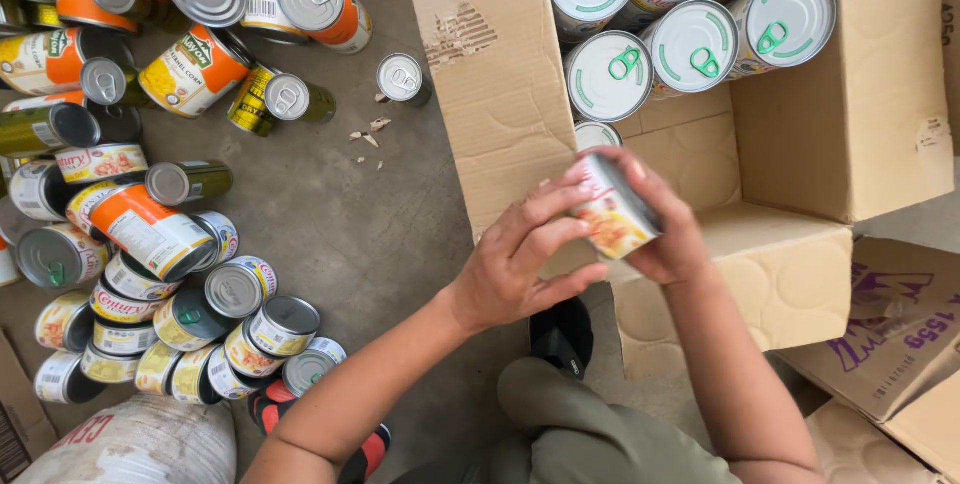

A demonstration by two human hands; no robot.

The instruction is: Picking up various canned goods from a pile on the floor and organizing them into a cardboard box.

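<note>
A small tin can (pixel 612 212) with a white and yellow label is held between both hands over an open cardboard box (pixel 850 124). My left hand (pixel 520 259) grips its near side with fingers curled around the rim. My right hand (pixel 668 234) cups it from behind and below. Inside the box stand several larger cans (pixel 690 44) with white lids and green pull tabs, packed against the far wall. One more lid (pixel 597 134) shows just above the held can.
A heap of mixed cans (pixel 150 234), orange, green and small flat ones, lies on the concrete floor at the left. The box's flap (pixel 495 84) folds out toward the heap. More cardboard (pixel 890 344) lies at the lower right. My knee (pixel 590 434) is below.
</note>
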